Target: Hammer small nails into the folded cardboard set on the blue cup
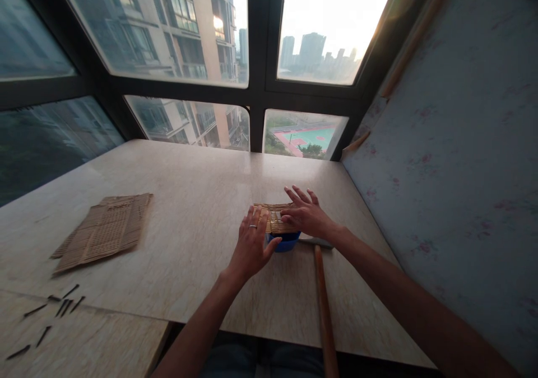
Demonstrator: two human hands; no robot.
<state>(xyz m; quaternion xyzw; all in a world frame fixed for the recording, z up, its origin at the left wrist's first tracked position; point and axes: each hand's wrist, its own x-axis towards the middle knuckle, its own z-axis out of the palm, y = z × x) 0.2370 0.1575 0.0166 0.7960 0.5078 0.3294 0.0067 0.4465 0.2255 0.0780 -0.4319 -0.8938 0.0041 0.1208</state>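
Note:
A small brown piece of woven or ribbed sheet lies over the top of a blue container. My left hand rests on the sheet's left side with fingers apart, a ring on one finger, the thumb beside the container's rim. On the right part of the sheet lies my right hand, its fingers spread and some reaching past the far edge. Just right of the container is a hammer; its wooden handle runs toward me over the counter's front edge, and its head is partly hidden by my right forearm.
Brown ribbed sheets are stacked at the left of the marble-patterned counter. Several dark nails lie scattered at the near left, around a seam in the surface. Windows border the far side, and a papered wall stands at the right.

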